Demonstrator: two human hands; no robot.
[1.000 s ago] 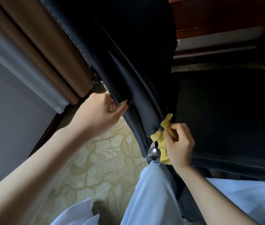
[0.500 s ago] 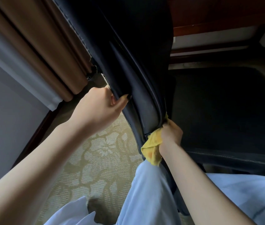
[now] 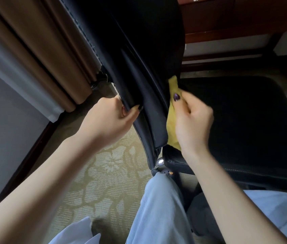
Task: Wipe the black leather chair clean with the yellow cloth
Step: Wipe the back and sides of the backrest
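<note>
Left hand (image 3: 109, 118) fingers clamped on black leather chair (image 3: 139, 71) back edge; right hand (image 3: 192, 124), at its 3 o'clock, pinches yellow cloth (image 3: 171, 118) against backrest.

- yellow cloth (image 3: 171, 125): mostly covered by right grip (image 3: 193, 124) (blurred).
- black leather chair (image 3: 139, 67): backrest top cut off at upper edge.
- left grip (image 3: 107, 120): fingertips hidden behind backrest.

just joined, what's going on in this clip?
A person is wiping a black leather chair. The left hand grips one side edge of the backrest, apparently to steady it. The right hand holds a yellow cloth against the backrest's other edge, low down by the seat.
</note>
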